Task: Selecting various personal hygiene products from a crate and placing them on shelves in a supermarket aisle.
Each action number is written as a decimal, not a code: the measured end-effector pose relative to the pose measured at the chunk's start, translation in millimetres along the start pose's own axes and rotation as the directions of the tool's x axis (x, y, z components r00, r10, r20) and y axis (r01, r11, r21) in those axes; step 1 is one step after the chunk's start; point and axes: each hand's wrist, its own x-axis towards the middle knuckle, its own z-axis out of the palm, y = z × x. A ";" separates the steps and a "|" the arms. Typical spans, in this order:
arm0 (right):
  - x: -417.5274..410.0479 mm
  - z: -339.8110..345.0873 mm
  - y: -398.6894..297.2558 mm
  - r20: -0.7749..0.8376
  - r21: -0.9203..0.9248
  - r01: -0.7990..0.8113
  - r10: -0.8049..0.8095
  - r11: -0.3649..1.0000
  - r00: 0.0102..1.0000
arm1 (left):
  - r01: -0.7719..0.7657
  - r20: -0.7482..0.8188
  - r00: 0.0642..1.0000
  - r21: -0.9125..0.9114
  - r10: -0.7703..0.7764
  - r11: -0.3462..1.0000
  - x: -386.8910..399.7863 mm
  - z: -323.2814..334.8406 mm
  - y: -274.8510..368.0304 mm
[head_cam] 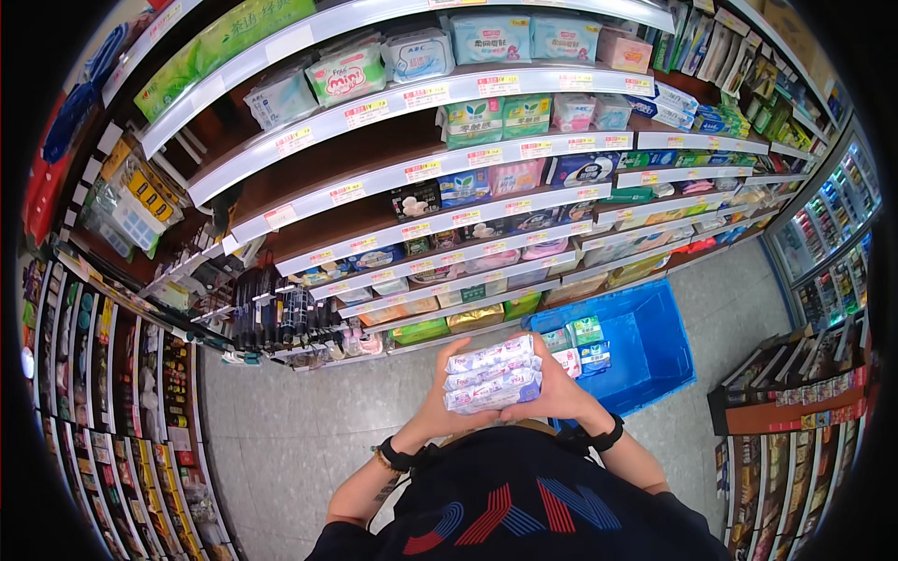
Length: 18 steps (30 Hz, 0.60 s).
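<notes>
Between both palms I hold a stack of several white and purple sanitary pad packs (493, 379), just in front of my body. My left hand (449, 400) grips the stack's left side, and my right hand (558, 386) presses against its right side. Beyond my right hand, a blue plastic crate (642, 336) rests on the floor. Green pad packs (584, 329) and a blue pad pack (595, 357) lie in its left part. Part of a pink and white pack (567, 362) shows beside my right fingers.
Ahead runs a tall shelf (421, 172) of pad packs, with bare stretches at its left. Stocked shelving (126, 421) lines the left side. At right are a glass-door drinks fridge (828, 224) and a low goods rack (786, 400). Grey tile floor (309, 435) lies between.
</notes>
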 end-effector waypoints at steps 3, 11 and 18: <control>4.9 4.1 0.6 0.022 0.054 -0.022 0.021 0.998 1.000 | 0.023 0.008 1.000 0.000 -0.023 1.000 -3.8 -6.1 -7.1; 5.5 11.9 7.8 0.008 0.110 -0.089 0.089 0.990 0.996 | 0.104 0.002 0.995 0.033 -0.105 0.994 -5.0 -12.9 -11.2; -8.8 -17.2 82.4 -0.021 0.323 -0.236 0.256 0.916 0.966 | 0.282 0.226 0.932 0.035 -0.282 0.959 -7.0 -57.0 -91.7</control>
